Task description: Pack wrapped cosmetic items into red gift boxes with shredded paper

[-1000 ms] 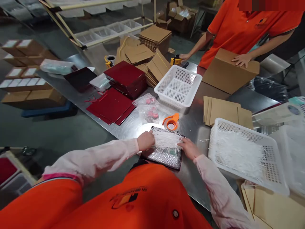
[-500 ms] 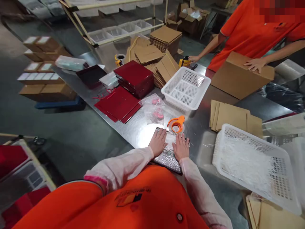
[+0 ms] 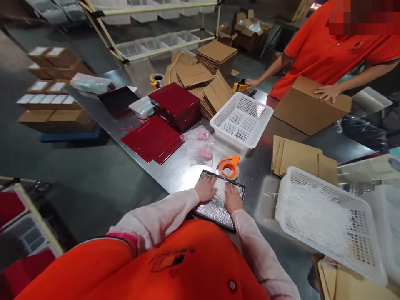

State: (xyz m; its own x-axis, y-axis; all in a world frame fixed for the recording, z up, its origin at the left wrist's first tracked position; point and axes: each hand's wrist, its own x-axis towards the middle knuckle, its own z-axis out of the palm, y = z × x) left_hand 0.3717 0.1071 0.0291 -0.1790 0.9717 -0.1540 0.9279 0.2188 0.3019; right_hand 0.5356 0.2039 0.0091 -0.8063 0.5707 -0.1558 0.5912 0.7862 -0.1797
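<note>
Shallow dark rectangular box with a thin rim [image 3: 215,223]: on the grey sheet-metal table [image 3: 261,187], directly before the wearer. Inside, clear bubble wrap [image 3: 215,211] shows at the near end, with loose white shredded filler [image 3: 220,187] towards the far end.

Left hand [image 3: 206,188]: palm down, fingers extended, on the filler at the box's left. Right hand [image 3: 233,199]: likewise flat, at its right. Neither appears to pinch anything.

Step in hand, as judged: patting the filler level. The next move seems to call for light, even pressure and tucking stray strands inside the rim.

Just beyond the box: orange plastic tape dispenser [image 3: 229,165]. Farther out, left of that: crinkled clear bags with pink contents [image 3: 203,154]. Beyond and left of the box: flat, glossy dark-red panels [image 3: 153,139], smooth and reflective. Well beyond it: white perforated plastic basket [image 3: 215,125], rigid, rounded corners. Right of the box: a larger white mesh-sided tub [image 3: 280,208] heaped with springy-looking shreds; behind this tub, matte brown folded cardboard [image 3: 301,155].
</note>
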